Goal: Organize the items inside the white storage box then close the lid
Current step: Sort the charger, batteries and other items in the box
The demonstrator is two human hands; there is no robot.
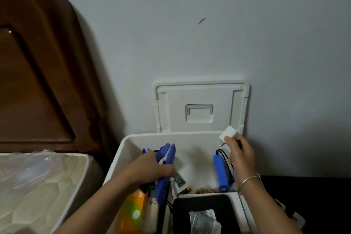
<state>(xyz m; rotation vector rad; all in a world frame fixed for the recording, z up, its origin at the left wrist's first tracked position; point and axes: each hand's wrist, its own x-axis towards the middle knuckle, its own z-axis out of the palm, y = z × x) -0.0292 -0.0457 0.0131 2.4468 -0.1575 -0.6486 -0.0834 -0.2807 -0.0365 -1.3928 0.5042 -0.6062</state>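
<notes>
Gripping, left hand [152, 167]: fingers curled round a blue tool [168, 159] at the box's left side.
Right hand [241, 156]: thumb and fingers pinch a white plug [228, 133] above the far right corner.
White storage box [121, 150]: open, against the wall, right of a mattress [38, 186].
Lid [199, 99]: upright, leaning on the wall behind.
Inside: blue bar [220, 169] with black cable at right; orange bottle [133, 207] near left; black case [201, 205] nearest.

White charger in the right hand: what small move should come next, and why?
Probably lower the white charger into the white storage box beside the blue pack: the right hand pinches it above the box, and the floor there is bare.
</notes>
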